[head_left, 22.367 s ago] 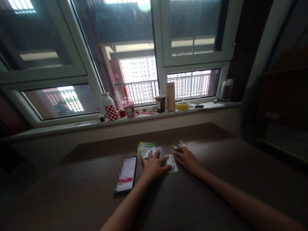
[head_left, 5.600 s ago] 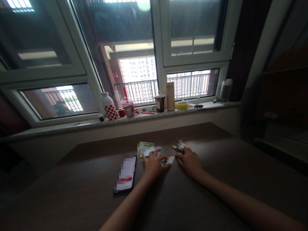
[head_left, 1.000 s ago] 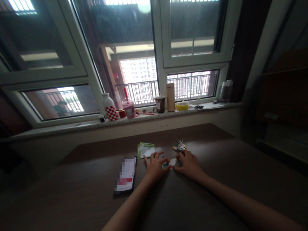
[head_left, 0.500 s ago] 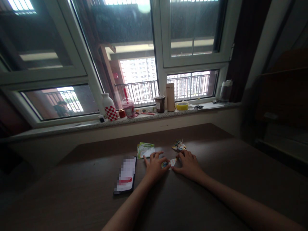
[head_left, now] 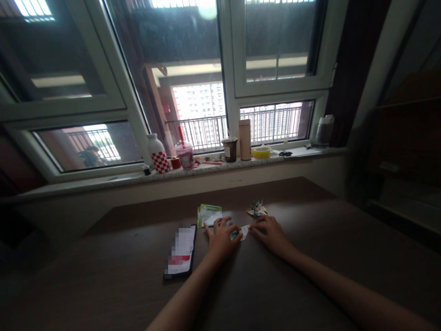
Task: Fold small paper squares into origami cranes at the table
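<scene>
My left hand [head_left: 221, 238] and my right hand [head_left: 269, 233] rest on the dark wooden table [head_left: 292, 285], with a small folded printed paper [head_left: 240, 232] pinched between their fingertips. The paper is white with blue and green print and lies low on the tabletop. Both hands have fingers curled onto it. Just beyond my left hand lies a stack of green and white paper sheets [head_left: 208, 214]. A small folded paper figure [head_left: 257, 209] sits beyond my right hand.
A phone [head_left: 181, 250] lies face up left of my left hand. The stone windowsill [head_left: 113, 179] carries a checkered bottle [head_left: 156, 154], a pink drink cup [head_left: 185, 154], a dark cup [head_left: 229, 149], a tall flask [head_left: 245, 139], yellow tape [head_left: 262, 151] and scissors [head_left: 285, 153].
The folded paper has become smaller since the earliest frame. Over the last second my right hand has drawn slightly right and the paper has tilted between my fingertips.
</scene>
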Available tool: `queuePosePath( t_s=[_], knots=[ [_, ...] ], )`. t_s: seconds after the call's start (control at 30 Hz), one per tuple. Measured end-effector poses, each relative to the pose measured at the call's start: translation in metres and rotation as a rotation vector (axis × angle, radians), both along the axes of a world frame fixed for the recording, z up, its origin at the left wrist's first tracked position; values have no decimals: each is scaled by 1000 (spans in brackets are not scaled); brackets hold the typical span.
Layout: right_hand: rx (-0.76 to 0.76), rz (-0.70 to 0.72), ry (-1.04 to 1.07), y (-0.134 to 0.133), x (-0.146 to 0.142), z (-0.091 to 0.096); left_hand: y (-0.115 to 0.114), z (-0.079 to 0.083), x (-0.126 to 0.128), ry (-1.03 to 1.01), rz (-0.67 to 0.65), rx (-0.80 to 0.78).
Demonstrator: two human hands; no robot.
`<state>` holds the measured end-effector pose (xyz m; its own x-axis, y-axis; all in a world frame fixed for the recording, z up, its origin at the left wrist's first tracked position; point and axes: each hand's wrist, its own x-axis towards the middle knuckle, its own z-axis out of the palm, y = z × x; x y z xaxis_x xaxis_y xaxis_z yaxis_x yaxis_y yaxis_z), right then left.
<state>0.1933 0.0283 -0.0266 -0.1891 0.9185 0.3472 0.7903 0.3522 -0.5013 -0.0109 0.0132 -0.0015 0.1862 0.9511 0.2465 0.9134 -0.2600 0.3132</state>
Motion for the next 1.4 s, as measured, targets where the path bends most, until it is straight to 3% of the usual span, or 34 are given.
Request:
queuePosePath(
  t_s=[0.17,0.83,1.4],
  knots=[
    [8,55,-53,-1,-1,-2,1,0,0,6,4,-13],
    [29,-168,-231,-9,-7,13,0,0,1,38,-1,-25],
    [28,-109,-160,-7,-3,10,-4,3,-5,-53,-106,-46]
  ],
)
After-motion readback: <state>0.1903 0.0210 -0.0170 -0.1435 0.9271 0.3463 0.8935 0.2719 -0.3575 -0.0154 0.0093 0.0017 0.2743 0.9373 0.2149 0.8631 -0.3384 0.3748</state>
